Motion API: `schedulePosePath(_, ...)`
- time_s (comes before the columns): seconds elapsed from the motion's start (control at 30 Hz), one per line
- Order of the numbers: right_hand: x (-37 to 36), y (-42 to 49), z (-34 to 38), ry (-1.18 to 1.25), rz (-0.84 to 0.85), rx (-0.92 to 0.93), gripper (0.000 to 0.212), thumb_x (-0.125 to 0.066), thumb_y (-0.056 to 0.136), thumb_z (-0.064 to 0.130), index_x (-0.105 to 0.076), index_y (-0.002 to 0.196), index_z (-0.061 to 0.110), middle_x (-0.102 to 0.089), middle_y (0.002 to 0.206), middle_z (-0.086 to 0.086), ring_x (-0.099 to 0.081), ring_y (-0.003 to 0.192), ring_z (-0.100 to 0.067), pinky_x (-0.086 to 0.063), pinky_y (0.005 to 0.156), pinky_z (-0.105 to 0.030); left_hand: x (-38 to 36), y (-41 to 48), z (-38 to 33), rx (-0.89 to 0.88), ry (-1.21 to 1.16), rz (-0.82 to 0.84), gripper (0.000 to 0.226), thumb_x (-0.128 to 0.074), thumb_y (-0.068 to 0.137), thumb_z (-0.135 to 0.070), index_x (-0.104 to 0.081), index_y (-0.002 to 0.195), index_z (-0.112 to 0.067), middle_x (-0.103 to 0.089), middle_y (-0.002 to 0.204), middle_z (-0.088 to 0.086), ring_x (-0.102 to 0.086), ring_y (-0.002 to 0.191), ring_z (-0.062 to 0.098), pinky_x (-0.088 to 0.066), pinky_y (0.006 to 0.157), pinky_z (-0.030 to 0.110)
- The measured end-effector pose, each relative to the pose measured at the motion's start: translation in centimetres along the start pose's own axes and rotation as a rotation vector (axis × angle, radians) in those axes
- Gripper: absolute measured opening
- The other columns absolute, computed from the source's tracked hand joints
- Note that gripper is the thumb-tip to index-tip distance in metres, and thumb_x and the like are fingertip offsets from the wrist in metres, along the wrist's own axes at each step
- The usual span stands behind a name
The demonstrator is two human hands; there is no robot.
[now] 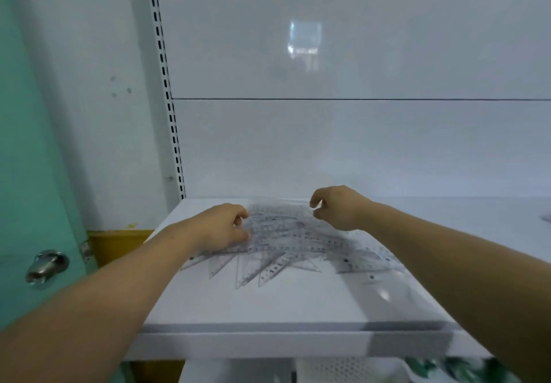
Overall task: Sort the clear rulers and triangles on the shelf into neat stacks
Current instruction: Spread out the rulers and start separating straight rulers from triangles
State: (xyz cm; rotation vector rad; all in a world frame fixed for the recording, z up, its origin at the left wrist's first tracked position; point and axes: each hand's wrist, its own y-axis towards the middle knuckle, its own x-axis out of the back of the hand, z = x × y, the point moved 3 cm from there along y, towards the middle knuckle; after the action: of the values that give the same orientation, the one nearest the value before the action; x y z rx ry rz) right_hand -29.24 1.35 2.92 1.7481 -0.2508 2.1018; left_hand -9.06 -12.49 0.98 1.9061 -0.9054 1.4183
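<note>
Left hand (222, 227), right hand (338, 208), perhaps pinch grips on jumbled clear rulers (298, 239).

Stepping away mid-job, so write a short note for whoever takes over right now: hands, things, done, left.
Left hand grips the left edge of the pile of rulers and triangles.
Right hand pinches a clear piece at the pile's back edge.
The pile lies jumbled and fanned out on the shelf.
Done: no neat stack visible yet.
Left: separate rulers from triangles and stack each kind squarely.
</note>
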Motion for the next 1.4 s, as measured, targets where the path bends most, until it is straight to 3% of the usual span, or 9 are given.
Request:
schedulePosePath(0.1, -0.2, -0.8, -0.3, -0.014, -0.007, -0.019, 0.027, -0.047, 0.096, 0.031, -0.056, 0.12, 0.021, -0.058, 0.122, -0.005, -0.055, 0.105, -0.023, -0.045, 0.088, -0.031, -0.1, 0.2, -0.4, -0.029, 0.008, 0.019, 0.029, -0.058, 0.089, -0.035, -0.062, 0.113, -0.02, -0.057, 0.094, -0.006, -0.053, 0.08, 0.012, -0.039, 0.067, 0.024)
schedulePosePath(0.3, -0.2, -1.5, -0.4, -0.049, -0.013, -0.027, 0.033, -0.041, 0.099, 0.027, -0.053, 0.128, 0.018, -0.056, 0.13, -0.005, -0.051, 0.117, -0.024, -0.041, 0.094, -0.031, 0.1, -0.4, -0.6, 0.0, -0.054, -0.031, 0.014, -0.06, 0.086, -0.039, -0.059, 0.095, -0.028, -0.058, 0.098, -0.007, -0.053, 0.081, 0.007, -0.039, 0.066, 0.021)
schedulePosePath(0.37, 0.0, -1.4, -0.4, -0.047, 0.002, -0.028, 0.035, -0.037, 0.1, 0.026, -0.052, 0.13, 0.017, -0.054, 0.133, -0.005, -0.049, 0.119, -0.024, -0.04, 0.096, -0.031, 0.5, -0.8, -1.0, 0.004, -0.052, -0.049, 0.016, -0.06, 0.087, -0.038, -0.058, 0.099, -0.027, -0.059, 0.098, -0.009, -0.054, 0.081, 0.005, -0.039, 0.065, 0.017)
schedulePosePath(0.43, 0.0, -1.3, -0.3, -0.047, 0.038, -0.024, 0.039, -0.037, 0.1, 0.035, -0.052, 0.13, 0.016, -0.054, 0.133, -0.005, -0.05, 0.118, -0.024, -0.04, 0.096, -0.032, 0.9, -0.9, -1.3, 0.0, -0.082, -0.063, 0.02, -0.061, 0.088, -0.037, -0.057, 0.104, -0.025, -0.06, 0.102, -0.007, -0.056, 0.09, 0.009, -0.043, 0.074, 0.018)
schedulePosePath(0.57, -0.2, -1.5, -0.5, -0.036, 0.108, -0.035, 0.06, -0.051, 0.089, 0.055, -0.044, 0.138, 0.021, -0.05, 0.137, -0.003, -0.046, 0.124, -0.023, -0.038, 0.102, -0.034, 1.3, -1.1, -1.5, -0.014, -0.08, -0.064, 0.031, -0.057, 0.091, -0.033, -0.057, 0.118, -0.019, -0.056, 0.101, -0.005, -0.055, 0.092, 0.014, -0.041, 0.078, 0.023)
schedulePosePath(0.7, 0.1, -1.7, -0.6, 0.031, 0.047, -0.038, 0.055, -0.052, 0.091, 0.051, -0.045, 0.137, 0.021, -0.053, 0.134, -0.005, -0.048, 0.122, -0.023, -0.039, 0.098, -0.032, 1.7, -1.2, -1.0, -0.042, -0.045, -0.05, 0.042, -0.055, 0.092, -0.031, -0.05, 0.131, -0.017, -0.042, 0.103, -0.007, -0.047, 0.094, 0.012, -0.036, 0.084, 0.023)
schedulePosePath(1.03, 0.5, -3.0, -1.7, 0.084, -0.137, -0.146, 0.057, -0.045, 0.091, 0.057, -0.047, 0.135, 0.02, -0.054, 0.134, -0.004, -0.049, 0.122, -0.022, -0.039, 0.098, -0.033, 1.7, -2.3, -0.8, -0.15, -0.127, -0.096, 0.037, -0.044, 0.096, -0.041, -0.043, 0.133, -0.038, -0.046, 0.11, -0.007, -0.052, 0.094, 0.009, -0.038, 0.082, 0.025)
schedulePosePath(1.2, 2.1, -6.3, -4.9, 0.061, -0.165, -0.21, 0.051, -0.041, 0.094, 0.053, -0.042, 0.138, 0.028, -0.053, 0.136, -0.003, -0.047, 0.124, -0.023, -0.037, 0.098, -0.034, 0.3, -1.9, -4.6, -0.207, -0.084, -0.09, 0.044, -0.033, 0.1, -0.042, -0.036, 0.142, -0.034, -0.04, 0.101, -0.007, -0.049, 0.094, 0.013, -0.039, 0.084, 0.027)
schedulePosePath(1.4, 5.3, -13.0, -12.6, -0.009, -0.237, -0.342, 0.049, -0.041, 0.094, 0.048, -0.042, 0.138, 0.026, -0.052, 0.132, -0.004, -0.05, 0.119, -0.024, -0.04, 0.1, -0.041, -0.7, -1.2, -14.8, -0.307, 0.023, -0.06, 0.041, -0.028, 0.102, -0.032, -0.038, 0.138, -0.014, -0.043, 0.123, 0.006, -0.046, 0.112, 0.023, -0.037, 0.096, 0.032)
